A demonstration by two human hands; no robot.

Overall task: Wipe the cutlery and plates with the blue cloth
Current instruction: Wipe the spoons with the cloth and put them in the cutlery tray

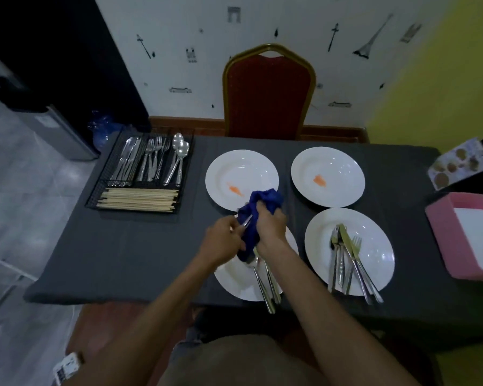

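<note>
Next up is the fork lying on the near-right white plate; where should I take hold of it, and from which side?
Probably by the handle end of the steel fork, coming from the near table edge. It lies on the near-right white plate with tines pointing away, beside a steel knife. Its handle reaches the near rim, giving fingers some room.

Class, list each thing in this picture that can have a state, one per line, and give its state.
Blue cloth: bunched, gripped by right hand.
Left hand: holds a cutlery piece in the cloth.
Far left plate: orange smear.
Far right plate: orange smear.
Near right plate: loaded with cutlery.
Near left plate: cutlery on it, partly hidden.
Cutlery tray: filled.
</note>
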